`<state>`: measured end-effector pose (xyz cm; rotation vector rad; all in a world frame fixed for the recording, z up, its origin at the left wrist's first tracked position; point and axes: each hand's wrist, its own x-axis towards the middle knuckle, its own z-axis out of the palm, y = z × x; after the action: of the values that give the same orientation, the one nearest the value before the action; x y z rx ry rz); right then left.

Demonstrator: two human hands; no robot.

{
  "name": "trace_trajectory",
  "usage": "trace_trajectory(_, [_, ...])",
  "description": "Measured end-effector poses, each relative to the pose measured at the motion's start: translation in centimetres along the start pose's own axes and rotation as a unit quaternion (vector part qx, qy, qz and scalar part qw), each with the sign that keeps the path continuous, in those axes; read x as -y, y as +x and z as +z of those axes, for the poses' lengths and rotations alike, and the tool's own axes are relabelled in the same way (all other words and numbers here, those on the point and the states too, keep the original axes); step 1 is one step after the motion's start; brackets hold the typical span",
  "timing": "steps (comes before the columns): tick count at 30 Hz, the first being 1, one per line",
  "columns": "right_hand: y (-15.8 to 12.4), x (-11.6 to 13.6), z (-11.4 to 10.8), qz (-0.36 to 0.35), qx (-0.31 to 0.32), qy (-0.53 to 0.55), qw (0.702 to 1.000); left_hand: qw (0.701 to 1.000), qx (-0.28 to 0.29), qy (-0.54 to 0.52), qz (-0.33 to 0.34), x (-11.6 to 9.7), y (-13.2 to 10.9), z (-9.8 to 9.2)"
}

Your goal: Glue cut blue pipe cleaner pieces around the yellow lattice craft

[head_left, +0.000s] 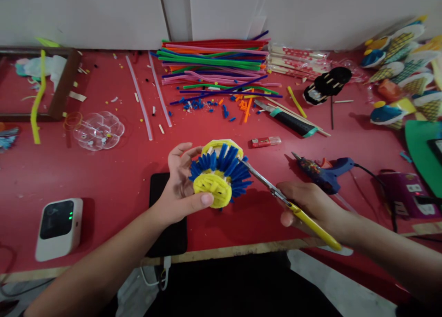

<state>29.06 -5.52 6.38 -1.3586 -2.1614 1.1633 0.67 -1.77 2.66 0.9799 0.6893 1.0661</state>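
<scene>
A blue and yellow pipe-cleaner piece (212, 190) is held up over the red table, with yellow discs on two sides and blue bristles between them. My left hand (183, 188) grips it from the left, thumb on the front yellow disc and fingers behind. In my right hand (307, 204) are yellow-handled pliers or scissors (312, 225), whose metal tips touch or almost touch the blue bristles at the upper right. The exact tool type is hard to tell.
Bundled coloured pipe cleaners (214, 61) lie at the back of the red table (113, 179). A utility knife (293, 123), lighter (265, 142) and glue gun (321, 172) are towards the right. Left are a clear flower-shaped tray (100, 130) and white device (60, 229); a black phone (169, 239) lies under my left wrist.
</scene>
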Motion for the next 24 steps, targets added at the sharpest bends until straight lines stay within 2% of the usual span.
trace_trajectory(17, [0.14,-0.32,0.2,-0.02,-0.001,0.002,1.0,1.0,-0.003,-0.009,-0.01,-0.03,0.08,0.08])
trace_trajectory(24, [0.13,-0.39,0.15,0.008,0.007,0.002,1.0,1.0,0.005,-0.01,-0.023,-0.14,0.24,0.22])
